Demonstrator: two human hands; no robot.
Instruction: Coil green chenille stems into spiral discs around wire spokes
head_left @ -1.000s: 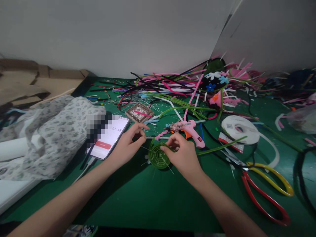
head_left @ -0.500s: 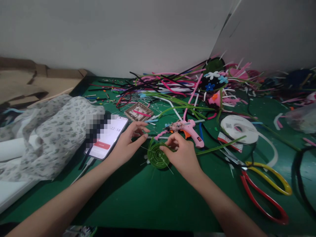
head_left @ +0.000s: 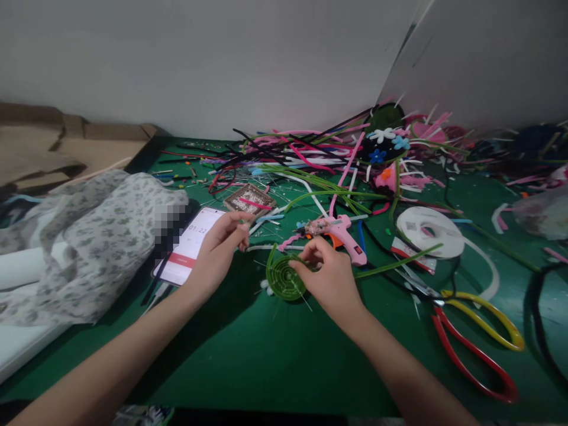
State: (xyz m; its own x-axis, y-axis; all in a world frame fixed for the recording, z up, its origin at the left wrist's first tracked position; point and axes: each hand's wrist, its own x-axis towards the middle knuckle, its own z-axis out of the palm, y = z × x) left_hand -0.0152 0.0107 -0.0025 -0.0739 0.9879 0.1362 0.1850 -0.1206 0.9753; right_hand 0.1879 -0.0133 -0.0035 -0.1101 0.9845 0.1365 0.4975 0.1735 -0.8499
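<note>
A flat spiral coil of green pipe cleaner [head_left: 286,278] is held at its upper right edge between the thumb and fingers of my right hand [head_left: 326,266]. One loose green end sticks up at the coil's upper left, and a long green length runs out to the right behind my right hand. My left hand [head_left: 224,239] is apart from the coil, over the right part of the phone [head_left: 177,260]. Its fingers are curled and pressed together; whatever they pinch is too small to name. Just behind the coil lies a pink glue gun [head_left: 348,236].
Scissors with red and yellow handles [head_left: 439,302] lie at the right, below a white ribbon spool [head_left: 428,231]. A small diamond-shaped tray [head_left: 249,200] and heaps of coloured pipe cleaners [head_left: 306,154] lie behind. Patterned cloth [head_left: 119,231] covers the left side.
My left hand has drawn back leftward from the coil, and its fingers have closed together. The coil's loose end now stands out at the upper left. My right hand has barely moved.
</note>
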